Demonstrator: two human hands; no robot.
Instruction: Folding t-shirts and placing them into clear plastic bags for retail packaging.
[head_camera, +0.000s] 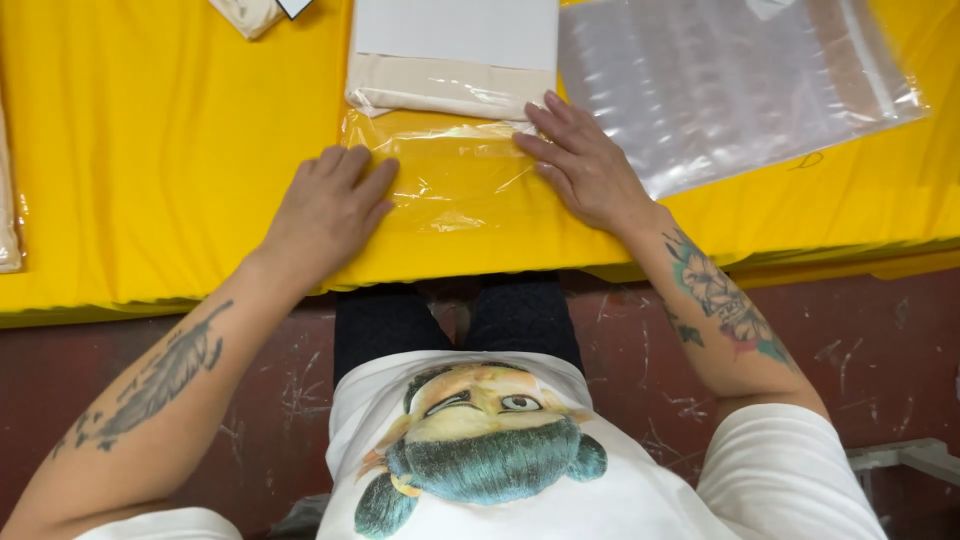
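Head cam, looking down at the bench edge. I see both hands flat on the clear plastic bag (450, 180), which lies on the yellow table cover (150, 150) right at the near edge, centred in front of me. Bag's long axis runs away from me, toward the folded cream garment (445, 85) w/ a white card (455, 30) on top; that stack sits half in the bag's far mouth, touching it, directly beyond both hands. Left hand (325, 215) presses the bag's left edge, fingers together, palm down, gripping nothing. Right hand (585, 165) is spread on the right edge, fingertips (545, 110) just at the garment's near corner, so right hand is nearer the garment; also not closed on anything. Bag's empty near part looks thin, glossy, wrinkled, yellow showing through. Second, larger clear bag (730, 80) lies flat to the right, just beside right hand, apart from the first. Another cream piece (250, 15) at top left, well apart.
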